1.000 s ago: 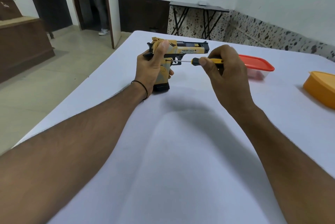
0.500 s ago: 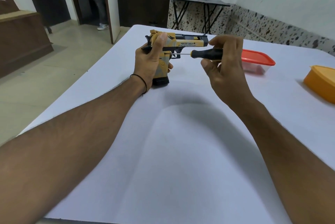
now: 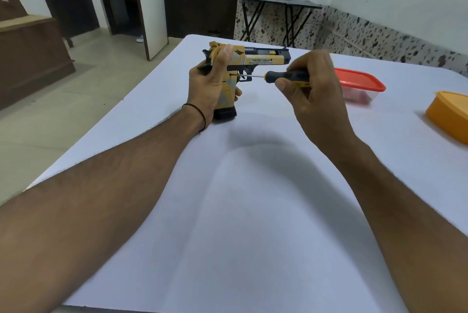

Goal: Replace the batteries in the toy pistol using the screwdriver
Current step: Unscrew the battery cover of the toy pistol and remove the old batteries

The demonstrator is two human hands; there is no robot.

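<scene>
The fingers of the L hand are wrapped round the grip of the toy pistol, w/ the thumb laid up against the rear of the slide; a thin black band is worn at that wrist. The pistol is held upright near the far end of the white table, butt down and seemingly resting on the cloth, barrel pointed to the right. The black handle of the screwdriver is pinched by the R hand, thumb beneath and the other fingers curled over the top, so most of the handle is hidden. The tool is held approx. horiz., its thin metal shaft passed under the trigger guard, and the tip is met w/ the top of the grip just beside the L hand's palm; whether it is seated in a screw cannot be told. Behind the R hand, a clear box w/ a red lid is set on the table, and an orange tub is seen near the right edge, well apart from the pistol. In the bkgd a dark folding table is stood against the speckled wall, and a brown wooden desk is seen at far left.
</scene>
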